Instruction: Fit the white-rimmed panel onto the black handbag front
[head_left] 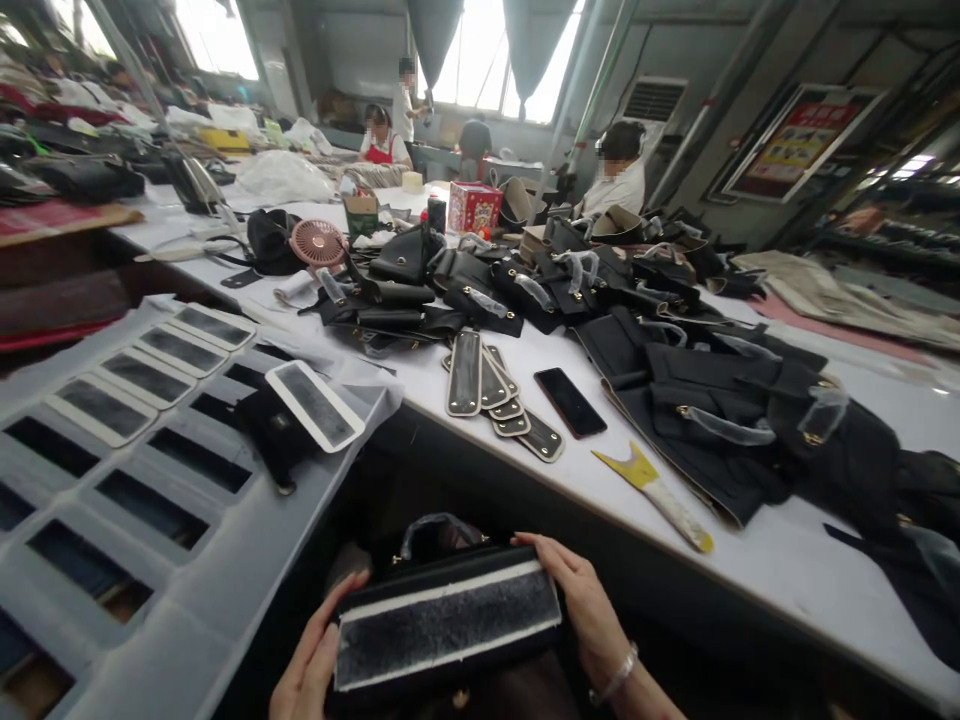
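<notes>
A black bag [450,570] lies at the bottom centre, its flat side up. On that side sits a long dark panel [450,625] with white borders along its edges. My left hand [319,645] grips the bag's left end, and my right hand [585,600] holds its right end, fingers over the upper corner. A handle [439,522] wrapped in clear film rises behind the bag. Beyond it, on the white table, are a stack of dark rounded pieces [465,375], a black phone [570,402] and a yellow-headed tool [652,490].
White-edged dark panels [154,375] lie on a grey slotted sheet [172,600] at left, one propped on a black item [277,435]. Black bags [705,400] are heaped at right. A pink fan [319,243] stands behind. Several people are in the background.
</notes>
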